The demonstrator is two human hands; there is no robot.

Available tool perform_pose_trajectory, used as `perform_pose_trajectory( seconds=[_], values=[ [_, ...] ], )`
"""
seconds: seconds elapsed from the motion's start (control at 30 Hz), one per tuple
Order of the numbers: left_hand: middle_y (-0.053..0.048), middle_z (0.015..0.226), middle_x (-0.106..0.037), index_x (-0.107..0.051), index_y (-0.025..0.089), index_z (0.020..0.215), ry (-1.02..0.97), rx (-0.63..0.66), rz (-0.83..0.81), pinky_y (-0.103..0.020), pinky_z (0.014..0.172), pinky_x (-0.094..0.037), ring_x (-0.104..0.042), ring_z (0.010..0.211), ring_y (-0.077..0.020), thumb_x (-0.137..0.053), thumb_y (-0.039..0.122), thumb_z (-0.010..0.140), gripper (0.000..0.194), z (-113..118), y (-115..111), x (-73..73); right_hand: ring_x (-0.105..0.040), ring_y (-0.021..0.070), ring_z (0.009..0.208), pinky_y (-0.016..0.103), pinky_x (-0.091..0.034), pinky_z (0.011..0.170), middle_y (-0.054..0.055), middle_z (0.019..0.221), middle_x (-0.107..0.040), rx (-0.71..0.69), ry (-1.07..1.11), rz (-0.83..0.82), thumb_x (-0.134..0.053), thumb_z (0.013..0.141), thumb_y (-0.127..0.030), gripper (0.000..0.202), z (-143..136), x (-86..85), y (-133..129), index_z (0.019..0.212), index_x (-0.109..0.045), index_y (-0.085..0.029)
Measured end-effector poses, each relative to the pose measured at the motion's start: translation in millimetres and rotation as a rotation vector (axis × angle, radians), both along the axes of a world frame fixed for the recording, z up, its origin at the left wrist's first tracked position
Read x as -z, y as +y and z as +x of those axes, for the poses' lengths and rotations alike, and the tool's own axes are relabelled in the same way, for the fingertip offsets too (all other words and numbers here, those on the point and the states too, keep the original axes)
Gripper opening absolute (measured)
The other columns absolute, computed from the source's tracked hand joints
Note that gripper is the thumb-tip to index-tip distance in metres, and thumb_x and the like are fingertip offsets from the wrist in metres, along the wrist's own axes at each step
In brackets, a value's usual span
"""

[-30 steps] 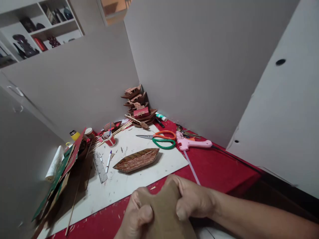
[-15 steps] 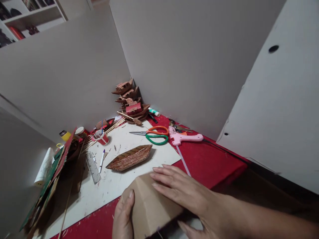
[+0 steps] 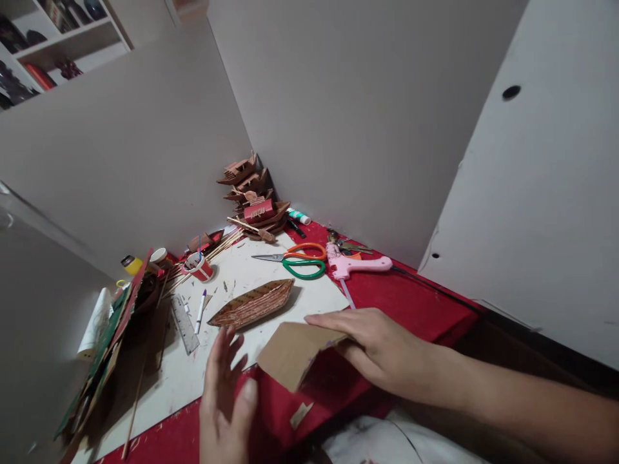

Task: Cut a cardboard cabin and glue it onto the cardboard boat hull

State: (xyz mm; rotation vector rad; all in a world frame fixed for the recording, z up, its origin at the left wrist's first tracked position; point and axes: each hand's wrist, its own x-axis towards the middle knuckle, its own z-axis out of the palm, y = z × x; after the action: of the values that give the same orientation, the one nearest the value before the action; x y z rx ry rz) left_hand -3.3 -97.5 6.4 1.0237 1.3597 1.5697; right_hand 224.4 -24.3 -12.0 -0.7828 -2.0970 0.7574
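A folded piece of brown cardboard (image 3: 293,351) hangs over the front edge of the table, pinched by my right hand (image 3: 382,354) at its right side. My left hand (image 3: 225,399) is off the cardboard, to its left, with fingers apart and nothing in them. Just beyond both hands lies a small brown model boat hull (image 3: 254,303) on the white board. Scissors (image 3: 294,260) with one orange and one green handle rest behind the hull. To their right is a pink glue gun (image 3: 358,265) with a glue stick in its back.
Finished model boats (image 3: 256,200) are stacked in the far corner. A paper cup (image 3: 198,267), a marker (image 3: 200,310) and a ruler (image 3: 184,324) sit at left. Cardboard sheets (image 3: 109,348) lean at the left edge. A small scrap (image 3: 301,415) lies on the red cloth (image 3: 411,309).
My left hand has let go of the cardboard and opened to the left. My right hand has shifted its hold to the right side, and the cardboard has turned and tilted.
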Motion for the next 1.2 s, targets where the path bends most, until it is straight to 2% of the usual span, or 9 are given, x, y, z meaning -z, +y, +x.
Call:
perform_pose_trajectory(
  seconds=[0.1, 0.17, 0.23, 0.27, 0.37, 0.57, 0.83, 1.03, 1.2],
  values=[
    [-0.006, 0.134, -0.062, -0.062, 0.03, 0.13, 0.231, 0.077, 0.079, -0.03, 0.103, -0.04, -0.052, 0.126, -0.0291, -0.085, 0.028, 0.063, 0.071, -2, -3, -3.9, -0.069, 0.0198, 0.074, 0.03, -0.058, 0.064, 0.01, 0.086, -0.073, -0.176, 0.222, -0.608, -0.051, 0.09, -0.035, 0.03, -13, -9.5, -9, 0.104, -0.067, -0.013],
    [-0.006, 0.117, -0.072, -0.07, 0.027, 0.118, 0.339, 0.12, 0.084, -0.028, 0.09, -0.048, -0.064, 0.105, -0.0272, -0.083, 0.029, 0.067, 0.053, -5, 0, -6.0, -0.066, 0.0156, 0.06, 0.022, -0.052, 0.048, 0.007, 0.079, -0.071, -0.308, 0.352, -0.939, -0.061, 0.083, -0.05, 0.042, -24, -8.0, -12, 0.103, -0.064, -0.013],
    [-0.006, 0.091, -0.077, -0.078, 0.022, 0.094, 0.452, 0.148, 0.106, -0.027, 0.073, -0.051, -0.067, 0.078, -0.0226, -0.075, 0.033, 0.076, 0.021, -9, 5, -9.7, -0.064, 0.0129, 0.054, 0.019, -0.049, 0.042, 0.006, 0.077, -0.07, -0.466, 0.391, -1.104, -0.069, 0.075, -0.057, 0.054, -32, -2.4, -11, 0.104, -0.063, -0.012],
    [-0.005, 0.08, -0.076, -0.078, 0.02, 0.084, 0.492, 0.177, 0.104, -0.027, 0.067, -0.05, -0.065, 0.069, -0.0206, -0.071, 0.034, 0.08, 0.016, -12, 7, -12.2, -0.063, 0.012, 0.053, 0.018, -0.048, 0.042, 0.006, 0.075, -0.069, -0.55, 0.384, -1.136, -0.071, 0.073, -0.057, 0.055, -34, 0.7, -9, 0.102, -0.064, -0.011],
    [-0.005, 0.076, -0.074, -0.076, 0.017, 0.086, 0.487, 0.279, 0.045, -0.026, 0.064, -0.051, -0.064, 0.068, -0.0203, -0.066, 0.036, 0.085, 0.022, -18, 14, -19.8, -0.062, 0.0115, 0.052, 0.021, -0.052, 0.048, 0.003, 0.066, -0.066, -0.681, 0.368, -1.167, -0.074, 0.072, -0.053, 0.049, -35, 6.8, -2, 0.092, -0.067, -0.009],
    [-0.006, 0.087, -0.074, -0.073, 0.016, 0.098, 0.397, 0.427, -0.026, -0.025, 0.072, -0.051, -0.064, 0.075, -0.0169, -0.062, 0.035, 0.089, 0.024, -21, 19, -17.3, -0.062, 0.0116, 0.072, 0.021, -0.05, 0.068, 0.001, 0.074, -0.065, -0.497, 0.494, -1.096, -0.082, 0.066, -0.039, 0.037, -41, 6.4, -2, 0.084, -0.068, -0.01],
    [-0.009, 0.096, -0.076, -0.067, 0.017, 0.116, 0.047, 0.374, -0.11, -0.031, 0.078, -0.053, -0.069, 0.087, -0.0223, -0.068, 0.036, 0.085, 0.037, -13, 33, -1.1, -0.056, 0.0105, 0.069, 0.023, -0.046, 0.067, 0.001, 0.076, -0.062, -0.407, 0.478, -0.915, -0.071, 0.077, -0.049, 0.041, -46, 12.1, -12, 0.085, -0.067, -0.008],
    [-0.008, 0.103, -0.075, -0.07, 0.018, 0.112, 0.174, 0.376, -0.062, -0.028, 0.08, -0.052, -0.068, 0.09, -0.0208, -0.065, 0.037, 0.087, 0.031, -12, 26, -0.9, -0.053, 0.0089, 0.064, 0.02, -0.043, 0.06, 0.001, 0.076, -0.062, -0.406, 0.417, -0.936, -0.073, 0.074, -0.053, 0.047, -43, 14.5, -3, 0.087, -0.066, -0.009],
    [-0.008, 0.101, -0.075, -0.07, 0.017, 0.109, 0.141, 0.454, -0.073, -0.028, 0.078, -0.052, -0.068, 0.09, -0.021, -0.064, 0.035, 0.088, 0.028, -11, 29, -1.5, -0.056, 0.0116, 0.071, 0.024, -0.046, 0.069, 0.0, 0.078, -0.061, -0.382, 0.492, -0.854, -0.069, 0.078, -0.051, 0.042, -45, 10.7, -2, 0.09, -0.064, -0.011]
  ],
)
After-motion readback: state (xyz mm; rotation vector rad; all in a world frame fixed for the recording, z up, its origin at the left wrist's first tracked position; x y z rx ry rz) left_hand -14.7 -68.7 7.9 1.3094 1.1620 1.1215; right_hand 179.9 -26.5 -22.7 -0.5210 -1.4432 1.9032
